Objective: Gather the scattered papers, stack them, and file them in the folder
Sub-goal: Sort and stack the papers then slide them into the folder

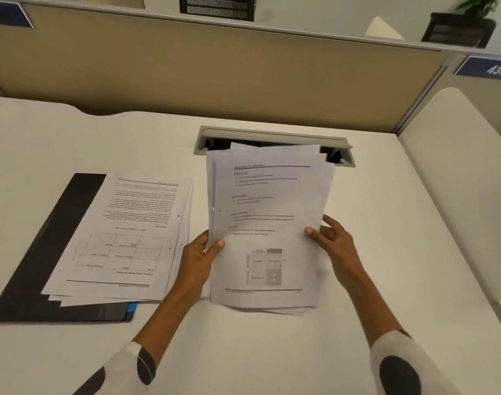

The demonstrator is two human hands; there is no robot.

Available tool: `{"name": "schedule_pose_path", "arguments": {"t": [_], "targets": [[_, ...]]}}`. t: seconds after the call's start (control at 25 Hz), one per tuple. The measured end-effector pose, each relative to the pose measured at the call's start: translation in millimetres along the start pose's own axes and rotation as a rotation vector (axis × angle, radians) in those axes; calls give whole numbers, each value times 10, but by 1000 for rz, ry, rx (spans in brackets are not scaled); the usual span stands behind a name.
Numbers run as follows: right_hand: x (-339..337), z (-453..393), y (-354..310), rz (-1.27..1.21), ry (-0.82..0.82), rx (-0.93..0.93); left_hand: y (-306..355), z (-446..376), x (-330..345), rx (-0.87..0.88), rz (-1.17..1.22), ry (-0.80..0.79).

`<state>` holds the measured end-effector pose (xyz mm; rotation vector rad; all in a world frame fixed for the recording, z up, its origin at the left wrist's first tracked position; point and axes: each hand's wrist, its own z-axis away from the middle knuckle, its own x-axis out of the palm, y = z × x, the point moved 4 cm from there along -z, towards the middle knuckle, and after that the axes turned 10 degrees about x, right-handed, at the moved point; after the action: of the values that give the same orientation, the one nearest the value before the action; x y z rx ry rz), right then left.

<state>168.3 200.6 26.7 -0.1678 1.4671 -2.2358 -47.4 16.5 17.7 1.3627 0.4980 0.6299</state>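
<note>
- Both hands hold one sheaf of papers (268,212) upright-tilted over the white table (386,252), bottom edge down near the surface; whether it touches cannot be told. Likely held so to knock the edges square.
- Left hand (199,253): curled round the sheaf's left edge, thumb on the front face, fingers hidden behind. Right hand (333,238): thumb pressed on the front at the right edge, fingers bent behind the sheets. A grip on each side keeps the loose pages from fanning.
- Top edges of the sheaf are ragged and stepped; not yet aligned.
- Black folder (58,240) lies open just beside the left hand, with a second stack of printed sheets (124,238) resting on it, corners splayed at the near end.
- A grey cable hatch (272,135) is set in the table behind the sheaf; a beige partition (215,67) stands at the back.
- Judgement: gathering looks mostly done; squaring and filing remain.
</note>
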Motion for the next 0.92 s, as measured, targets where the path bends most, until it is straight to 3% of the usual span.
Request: {"name": "schedule_pose_path", "arguments": {"t": [0.12,0.36,0.64,0.92], "targets": [[70,15,-389,-130,-261,-55,264,8,91,86,18,-89],[154,219,-909,-214,-377,-327,724,57,131,250,29,-17],[161,325,-866,-88,-362,-332,886,221,180,411,138,58],[189,357,-856,-65,-349,-323,1378,357,245,611,75,195]]}}
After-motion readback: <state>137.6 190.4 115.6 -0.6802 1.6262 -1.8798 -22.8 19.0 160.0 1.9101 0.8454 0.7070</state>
